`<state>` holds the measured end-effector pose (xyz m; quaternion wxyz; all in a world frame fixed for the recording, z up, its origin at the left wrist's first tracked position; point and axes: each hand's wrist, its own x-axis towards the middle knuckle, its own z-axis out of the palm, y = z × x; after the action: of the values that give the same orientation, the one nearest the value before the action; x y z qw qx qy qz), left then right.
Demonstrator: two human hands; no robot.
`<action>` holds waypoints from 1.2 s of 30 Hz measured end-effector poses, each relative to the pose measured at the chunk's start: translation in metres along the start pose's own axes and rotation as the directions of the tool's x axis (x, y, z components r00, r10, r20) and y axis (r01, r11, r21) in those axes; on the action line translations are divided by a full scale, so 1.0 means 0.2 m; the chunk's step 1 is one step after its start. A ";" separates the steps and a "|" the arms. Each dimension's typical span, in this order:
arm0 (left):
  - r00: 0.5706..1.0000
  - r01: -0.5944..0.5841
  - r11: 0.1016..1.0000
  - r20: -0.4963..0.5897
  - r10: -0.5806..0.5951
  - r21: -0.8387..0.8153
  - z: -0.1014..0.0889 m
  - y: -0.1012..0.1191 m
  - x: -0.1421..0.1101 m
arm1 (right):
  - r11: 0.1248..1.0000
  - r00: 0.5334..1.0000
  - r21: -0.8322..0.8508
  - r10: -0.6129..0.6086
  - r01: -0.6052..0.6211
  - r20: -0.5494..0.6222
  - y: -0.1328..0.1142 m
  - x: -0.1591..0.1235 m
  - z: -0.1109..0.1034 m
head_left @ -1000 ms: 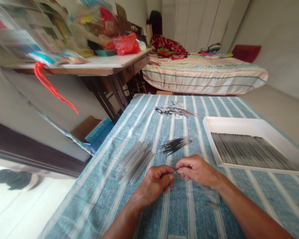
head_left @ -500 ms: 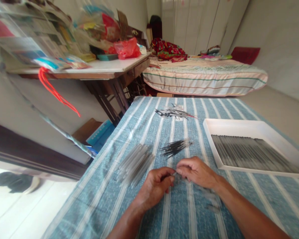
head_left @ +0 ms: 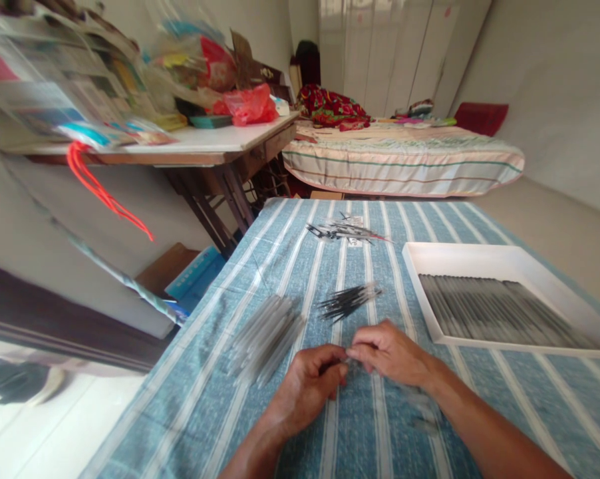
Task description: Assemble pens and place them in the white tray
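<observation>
My left hand (head_left: 310, 386) and my right hand (head_left: 390, 354) meet fingertip to fingertip over the front of the table. Both are closed in a pinch. Whatever lies between them is small and thin, mostly hidden by the fingers. Left of my left hand is a pile of pale grey, tube-like sticks (head_left: 267, 339). Beyond my hands rests a smaller bunch of thin black sticks (head_left: 347, 303) with pale ends. Partly under my right forearm lie some blurred, clear and dark thin pieces (head_left: 424, 412).
A shallow white box (head_left: 410, 266) at right holds a row of dark sticks (head_left: 489, 306). Loose black and clear pieces (head_left: 342, 231) lie at the far end of the striped tablecloth (head_left: 295, 266). A cluttered desk (head_left: 215, 143) stands at left, a bed (head_left: 404, 159) behind.
My hands stay together, with the right fingertips closing up against the left ones. The thin dark piece seen between them earlier is now hardly visible. The view has shifted slightly.
</observation>
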<state>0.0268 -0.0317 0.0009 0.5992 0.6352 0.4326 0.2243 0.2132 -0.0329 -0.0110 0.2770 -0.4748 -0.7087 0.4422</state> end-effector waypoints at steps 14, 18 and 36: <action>1.000 -0.004 1.000 -0.011 0.005 0.016 0.00 0.01 -0.01 | 1.000 1.000 -0.011 0.021 -0.021 -0.001 -0.01 0.00 0.01; 1.000 -0.013 1.000 -0.014 0.013 0.010 0.00 0.00 -0.01 | 0.999 0.998 0.015 0.052 -0.053 0.018 -0.01 0.00 0.00; 0.977 -0.152 0.931 -0.093 0.193 0.333 0.02 -0.04 0.00 | 0.992 0.995 0.080 0.092 -0.096 0.042 -0.01 0.00 0.00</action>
<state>0.0274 -0.0348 -0.0064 0.4367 0.7452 0.4424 0.2413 0.2112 -0.0332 -0.0087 0.2613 -0.4873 -0.6721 0.4925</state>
